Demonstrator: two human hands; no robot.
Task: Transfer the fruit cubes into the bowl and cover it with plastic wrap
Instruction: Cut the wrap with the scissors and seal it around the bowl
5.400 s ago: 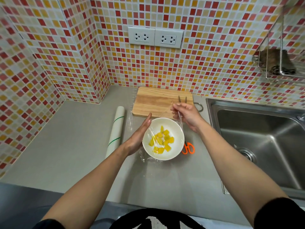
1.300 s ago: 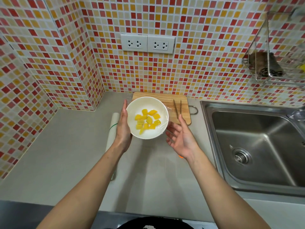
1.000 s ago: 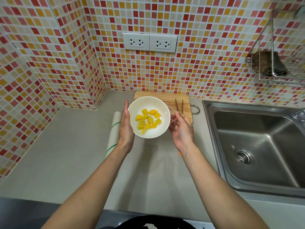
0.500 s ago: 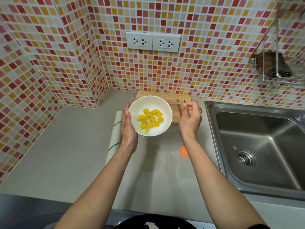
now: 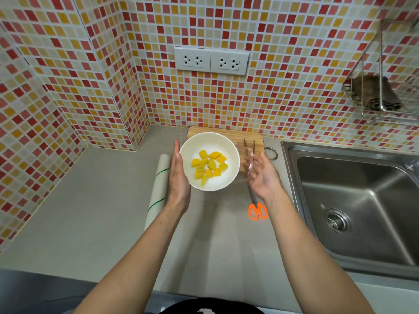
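Observation:
A white bowl (image 5: pixel 217 141) with several yellow fruit cubes (image 5: pixel 209 165) is raised over the counter, in front of the wooden cutting board (image 5: pixel 226 131). My left hand (image 5: pixel 179 175) lies flat against the bowl's left side, fingers straight and pointing to the wall; its thumb is hidden. My right hand (image 5: pixel 263 175) is to the right of the bowl, palm turned to it and fingers loosely spread. A loose flap of clear plastic wrap (image 5: pixel 248 165) hangs from the bowl's right side and touches those fingers.
The plastic wrap roll (image 5: pixel 158 189) lies on the counter left of my left hand. Orange-handled scissors (image 5: pixel 258 210) lie under my right wrist. Metal tongs (image 5: pixel 249 145) rest on the board. A steel sink (image 5: pixel 353 200) fills the right side, with a wire rack (image 5: pixel 381 96) above.
My right hand let go of its pinch on the wrap near the board and dropped back beside the bowl with the palm open. The left hand and bowl hardly moved.

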